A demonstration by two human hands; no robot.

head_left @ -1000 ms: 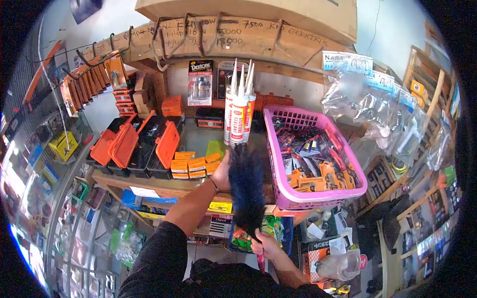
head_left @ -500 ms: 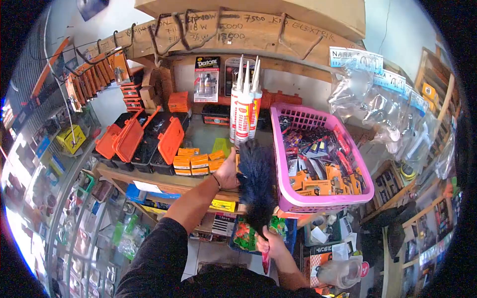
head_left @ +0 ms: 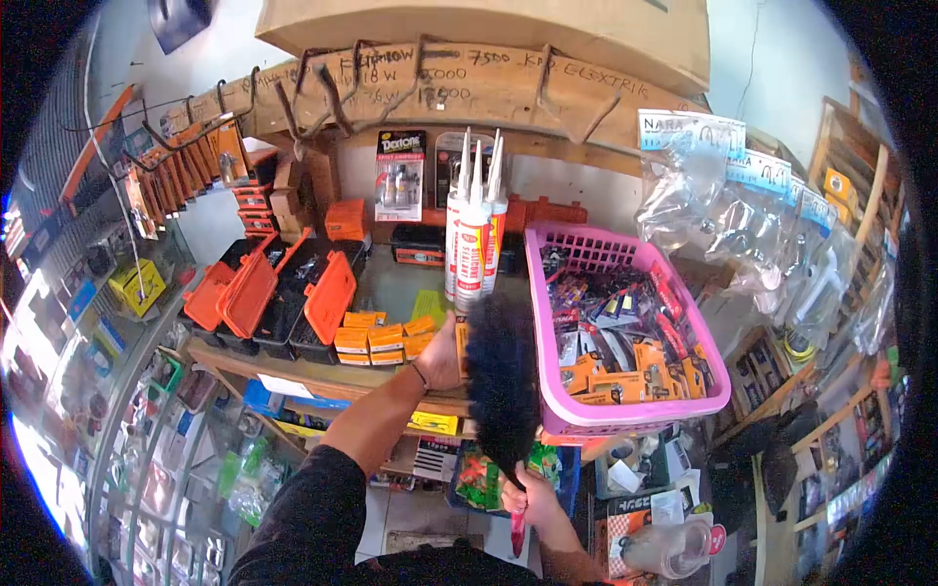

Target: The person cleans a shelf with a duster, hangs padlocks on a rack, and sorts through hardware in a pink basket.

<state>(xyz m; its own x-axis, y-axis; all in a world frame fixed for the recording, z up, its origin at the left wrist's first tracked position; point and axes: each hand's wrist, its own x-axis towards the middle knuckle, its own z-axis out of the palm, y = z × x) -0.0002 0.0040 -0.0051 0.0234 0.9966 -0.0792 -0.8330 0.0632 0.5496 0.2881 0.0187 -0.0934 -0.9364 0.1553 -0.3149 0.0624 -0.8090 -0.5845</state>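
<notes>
My right hand is closed around the pink-red handle of a black feather duster. The duster stands upright, its bristles reaching up to the foot of several white silicone sealant tubes on the counter. Over the counter edge, my left hand is beside the bristles, thumb up. Its fingers are largely hidden, and an orange box shows right against it. Small orange boxes lie stacked to its left, with a yellow-green piece behind them.
A pink basket full of packaged goods stands right of the duster. Black cases with orange lids line the counter's left. Metal hooks jut from the board above. Clear bags hang at right; a glass showcase stands left.
The whole view has tilted up slightly, so the counter sits lower in the picture. Both hands and the duster keep nearly the same place beside the tubes.
</notes>
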